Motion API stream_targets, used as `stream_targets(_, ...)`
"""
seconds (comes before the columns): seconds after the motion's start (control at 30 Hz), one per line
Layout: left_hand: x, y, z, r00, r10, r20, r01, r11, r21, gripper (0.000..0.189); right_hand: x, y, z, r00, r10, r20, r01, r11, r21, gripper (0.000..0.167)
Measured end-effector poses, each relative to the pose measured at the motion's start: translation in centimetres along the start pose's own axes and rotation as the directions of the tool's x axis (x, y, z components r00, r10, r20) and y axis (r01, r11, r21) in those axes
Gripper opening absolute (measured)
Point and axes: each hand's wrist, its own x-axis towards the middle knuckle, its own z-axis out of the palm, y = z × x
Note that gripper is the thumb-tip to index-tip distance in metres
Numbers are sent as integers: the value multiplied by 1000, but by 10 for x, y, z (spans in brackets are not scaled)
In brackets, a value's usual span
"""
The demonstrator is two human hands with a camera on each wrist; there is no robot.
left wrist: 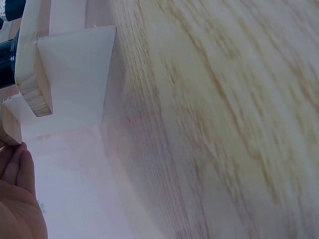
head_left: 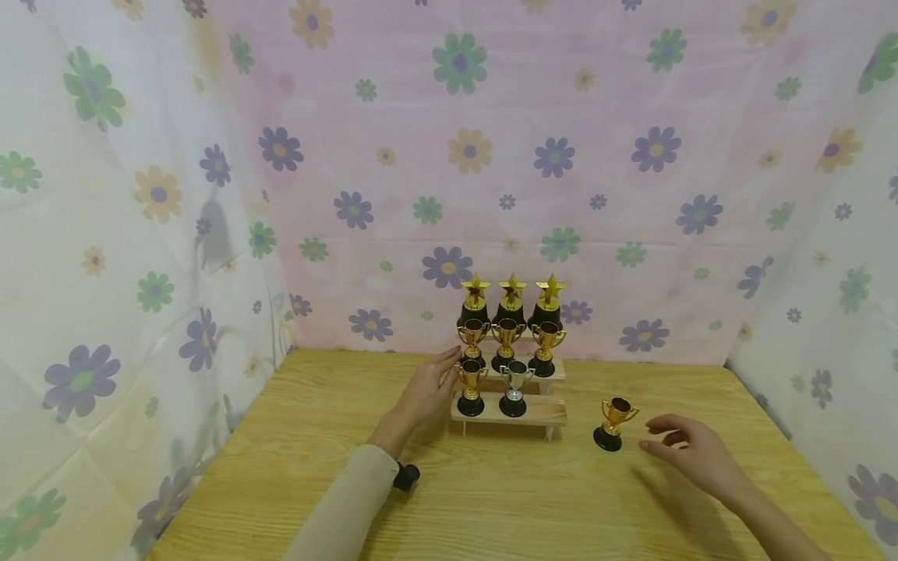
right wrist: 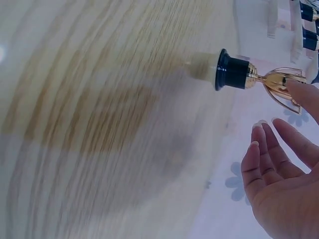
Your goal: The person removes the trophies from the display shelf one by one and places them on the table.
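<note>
My left hand (head_left: 426,389) is at the left side of a tiered wooden stand (head_left: 540,411); in the left wrist view its fingertips (left wrist: 23,149) meet the end of a wooden shelf. Beside a small gold trophy cup (head_left: 617,413) with a black base, my right hand (head_left: 691,456) has its thumb and fingers spread apart, holding nothing. That cup stands upright on the table, right of the stand. On the lowest tier are another gold cup (head_left: 471,378) and a silver cup (head_left: 515,377). Three gold cups fill the middle tier, and three star trophies (head_left: 513,290) stand on top.
The wood-grain table (head_left: 491,499) is bordered by flowered cloth (head_left: 505,101) at the back and both sides. A small black object (head_left: 406,477) shows beside my left sleeve (head_left: 351,499).
</note>
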Motion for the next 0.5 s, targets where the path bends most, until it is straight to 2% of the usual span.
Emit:
stream_targets(0.17, 0, 1, 1, 1000, -24, 4, 24, 1000, -3, 42, -8, -5, -9, 1000, 4, 8, -4, 1000, -24, 45)
stream_targets(0.33, -1, 1, 0, 1000, -27, 5, 27, 1000, -4, 43, -13, -12, -11, 999, -27, -20, 26, 999, -42, 41)
stream_targets(0.5, -1, 2, 0, 1000, -18, 4, 18, 1000, 0, 42, -16, -24, -8, 996, -81, -35, 81, 997, 11, 39)
